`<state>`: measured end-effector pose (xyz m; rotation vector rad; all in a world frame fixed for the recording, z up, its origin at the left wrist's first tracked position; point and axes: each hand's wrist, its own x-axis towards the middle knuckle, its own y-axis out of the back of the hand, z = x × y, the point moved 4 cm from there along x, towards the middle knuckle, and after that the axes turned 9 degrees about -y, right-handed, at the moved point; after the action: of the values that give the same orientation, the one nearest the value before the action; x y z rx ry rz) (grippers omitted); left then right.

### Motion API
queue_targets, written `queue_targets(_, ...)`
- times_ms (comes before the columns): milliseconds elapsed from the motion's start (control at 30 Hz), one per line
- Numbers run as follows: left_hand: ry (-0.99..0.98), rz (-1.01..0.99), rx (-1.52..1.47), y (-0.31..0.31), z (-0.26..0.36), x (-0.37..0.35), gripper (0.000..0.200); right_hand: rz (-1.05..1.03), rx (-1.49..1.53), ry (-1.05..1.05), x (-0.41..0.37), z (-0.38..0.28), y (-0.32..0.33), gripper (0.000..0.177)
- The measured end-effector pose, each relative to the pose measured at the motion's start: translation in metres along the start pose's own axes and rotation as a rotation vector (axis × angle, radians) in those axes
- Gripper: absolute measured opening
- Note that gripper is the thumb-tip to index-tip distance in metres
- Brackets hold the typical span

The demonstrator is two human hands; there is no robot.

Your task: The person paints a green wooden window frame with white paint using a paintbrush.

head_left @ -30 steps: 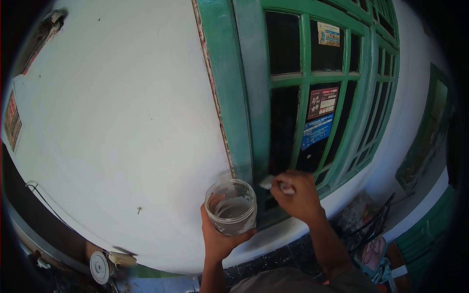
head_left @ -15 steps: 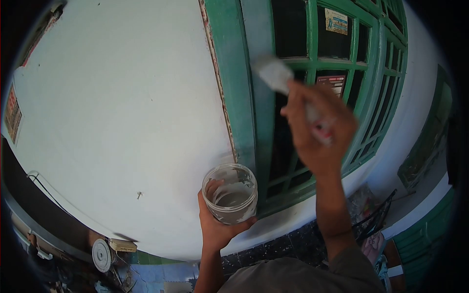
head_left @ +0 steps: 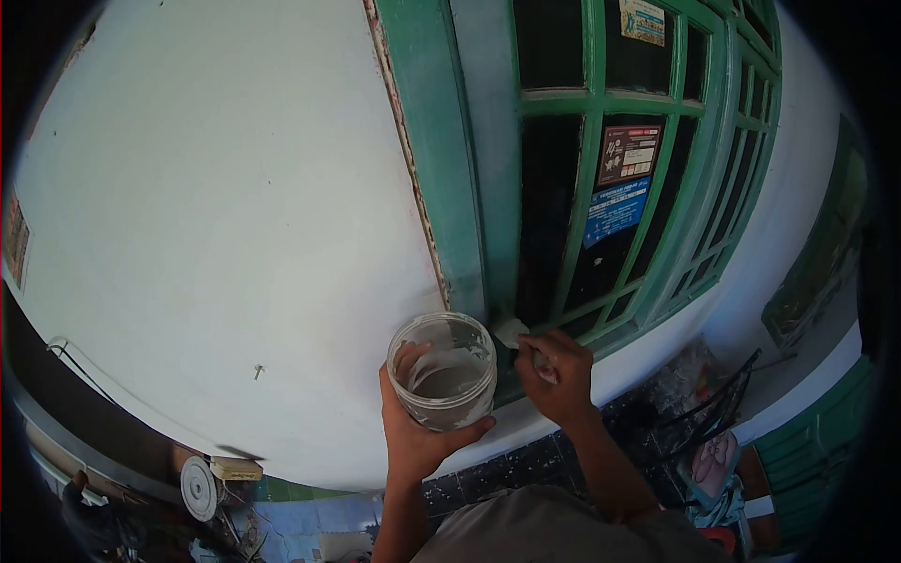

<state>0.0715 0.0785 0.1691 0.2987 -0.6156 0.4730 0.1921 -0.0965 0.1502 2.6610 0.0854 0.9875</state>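
A white wall [head_left: 235, 206] fills the left half, with a round white disc [head_left: 199, 488] low beside it. Just right of centre, the left hand [head_left: 418, 436] grips a clear jar [head_left: 443, 369] from below and behind; its fingers show through the plastic and the thumb wraps the lower right side. The jar is upright, open, and smeared inside with pale grey paint. Just beside its rim is the white tip of a brush [head_left: 511, 330], pressed to the foot of the green window frame [head_left: 441, 159], where a pale grey strip runs up the wood. The right hand [head_left: 556, 375] is clenched round the brush handle, knuckles up. Further right, a red sticker [head_left: 627, 155] and a blue sticker [head_left: 615, 211] sit on the dark glass.
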Motion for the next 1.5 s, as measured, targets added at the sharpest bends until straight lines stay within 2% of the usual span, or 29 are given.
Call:
queue_targets(133, -0.021, 0.005, 0.051, 0.005, 0.006, -0.004, 0.112, -0.072, -0.08, -0.048, 0.019, -0.003, 0.001, 0.008)
queue_targets(300, 0.012, 0.06, 0.018, 0.008, 0.0, -0.009, 0.113, 0.133, 0.168, 0.061, 0.083, -0.041, 0.018, 0.01)
queue_targets(367, 0.044, 0.086, -0.03, 0.008, -0.003, -0.01, 0.112, 0.205, 0.24, 0.135, 0.102, -0.066, 0.028, 0.01)
queue_targets(567, 0.055, 0.077, -0.038, 0.007, -0.004, -0.011, 0.114, 0.36, 0.149, 0.423, 0.102, -0.099, 0.044, 0.018)
queue_targets(600, 0.062, 0.079, -0.043, 0.007, -0.004, -0.011, 0.114, 0.374, 0.209, 0.39, 0.095, -0.096, 0.04, 0.024)
queue_targets(767, 0.067, 0.073, -0.025, 0.01, -0.008, -0.01, 0.114, 0.258, 0.085, 0.328, 0.045, -0.018, 0.007, 0.032)
queue_targets(900, 0.076, 0.061, -0.017, 0.01, -0.01, -0.008, 0.114, 0.139, -0.024, 0.189, -0.009, 0.02, -0.008, 0.024)
queue_targets(1000, 0.066, 0.048, -0.022, 0.009, -0.013, -0.008, 0.115, 0.011, -0.069, 0.011, -0.034, 0.041, -0.01, 0.018)
queue_targets(1133, 0.08, 0.045, -0.038, 0.007, -0.014, -0.008, 0.114, -0.141, -0.096, -0.119, -0.033, 0.048, -0.009, 0.014)
queue_targets(1233, 0.072, 0.042, -0.032, 0.006, -0.013, -0.006, 0.114, -0.058, -0.029, -0.018, 0.004, 0.02, -0.003, 0.013)
queue_targets(1367, 0.079, 0.045, -0.062, 0.005, -0.013, -0.006, 0.114, 0.17, 0.126, 0.225, 0.058, -0.031, 0.018, 0.019)
queue_targets(1500, 0.075, 0.05, -0.055, 0.005, -0.014, -0.004, 0.113, 0.285, 0.209, 0.31, 0.072, -0.067, 0.031, 0.024)
